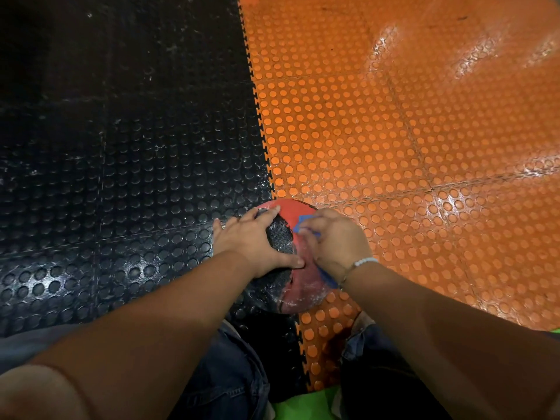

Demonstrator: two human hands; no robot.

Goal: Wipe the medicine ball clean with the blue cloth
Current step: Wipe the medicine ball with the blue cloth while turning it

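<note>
**Both hands on the ball, the cloth under the right one**

In the head view, the medicine ball (303,283) lay on the floor close in front of the person, right on the toothed seam (263,131) where the black studded mat (121,177) met the orange studded mat (394,131). The ball was red with a black textured panel, and pale dusty marks showed on its near side.

The left hand (248,241) lay wide on the black panel, with the fingers spread and fairly straight and the thumb stretched toward the red part; it pressed on the ball and held nothing.

The right hand (336,241) was on the red side of the ball, its fingers curled over the blue cloth (304,222) and holding it against the ball. One part of the cloth showed at the fingertips and another part below the wrist. A bracelet (366,261) of white beads sat on the right wrist.

Dark jeans (230,374) filled the bottom of the view, with a green patch (303,407) between the legs.
</note>
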